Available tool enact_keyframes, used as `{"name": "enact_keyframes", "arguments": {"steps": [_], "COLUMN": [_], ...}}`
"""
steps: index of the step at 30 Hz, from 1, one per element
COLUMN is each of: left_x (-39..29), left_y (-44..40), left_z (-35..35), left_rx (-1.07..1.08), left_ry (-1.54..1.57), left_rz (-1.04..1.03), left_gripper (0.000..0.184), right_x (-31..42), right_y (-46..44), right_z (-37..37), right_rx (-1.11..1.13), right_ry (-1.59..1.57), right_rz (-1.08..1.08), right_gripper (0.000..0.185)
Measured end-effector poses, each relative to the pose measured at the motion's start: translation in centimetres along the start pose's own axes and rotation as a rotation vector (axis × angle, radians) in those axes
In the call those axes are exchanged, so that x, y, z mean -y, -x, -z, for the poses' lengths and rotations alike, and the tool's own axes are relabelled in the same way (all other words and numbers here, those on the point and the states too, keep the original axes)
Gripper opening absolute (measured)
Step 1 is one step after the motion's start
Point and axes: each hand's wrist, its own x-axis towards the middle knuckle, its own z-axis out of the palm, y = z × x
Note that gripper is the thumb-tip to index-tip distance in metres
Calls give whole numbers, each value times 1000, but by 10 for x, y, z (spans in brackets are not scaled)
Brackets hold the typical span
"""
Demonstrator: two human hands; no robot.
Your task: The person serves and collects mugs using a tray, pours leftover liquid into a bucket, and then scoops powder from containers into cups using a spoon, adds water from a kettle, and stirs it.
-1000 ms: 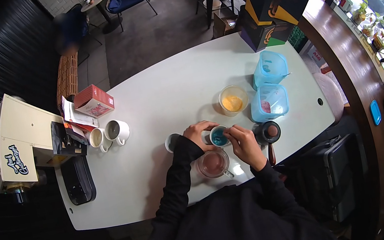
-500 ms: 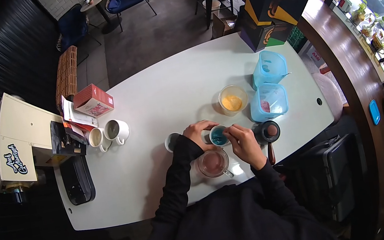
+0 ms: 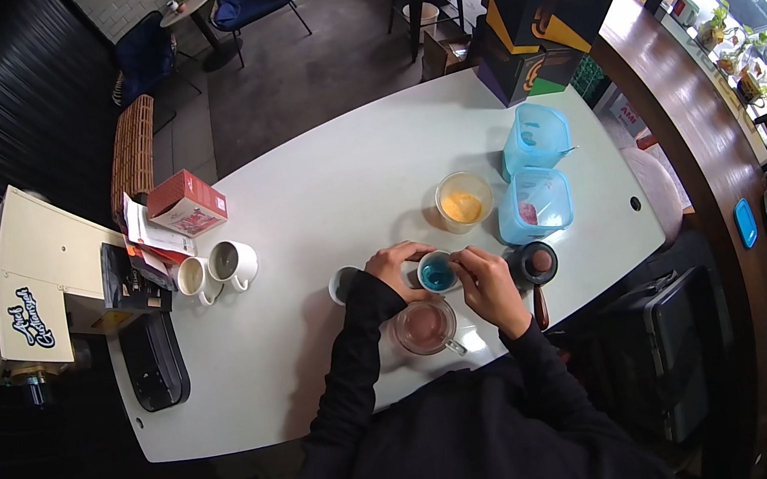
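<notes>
A white cup (image 3: 436, 274) with blue liquid in it stands in front of me on the white table. My left hand (image 3: 395, 268) curls around the left side of this cup and steadies it. Over the cup's right rim, my right hand (image 3: 491, 291) is closed in a pinch; what its fingers hold is too small to make out. Just below sits a clear glass cup (image 3: 426, 327) with a brownish pink content and a handle. Another white cup (image 3: 343, 286) is partly covered by my left sleeve. To the right is a dark round vessel (image 3: 538, 262) with a brown handle.
A clear tub (image 3: 464, 202) with yellow content stands beyond my hands, beside two light blue containers (image 3: 540, 201). Two white mugs (image 3: 232, 264), a red box (image 3: 185, 202) and a cream machine (image 3: 56, 284) are at the left. Black boxes (image 3: 527, 38) stand at the far right corner.
The view has shifted very slightly. Both hands stay at the cup of blue liquid, with the right fingers still pinched over its rim.
</notes>
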Motion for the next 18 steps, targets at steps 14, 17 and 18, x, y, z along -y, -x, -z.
{"name": "enact_keyframes", "arguments": {"steps": [14,17,18], "left_x": [-3,-3,-1], "left_y": [1,1,1], "left_z": [1,1,1], "left_rx": [0,8,5], "left_ry": [4,-8,-6], "left_rz": [14,27,25], "left_gripper": [60,60,60], "right_x": [0,-2,-3], "right_y": [-1,1,2], "right_z": [-1,-2,-3], "right_rx": [-77,-45,-21], "right_ry": [32,10,-18], "right_rz": [29,21,10], "right_gripper": [7,7,7]}}
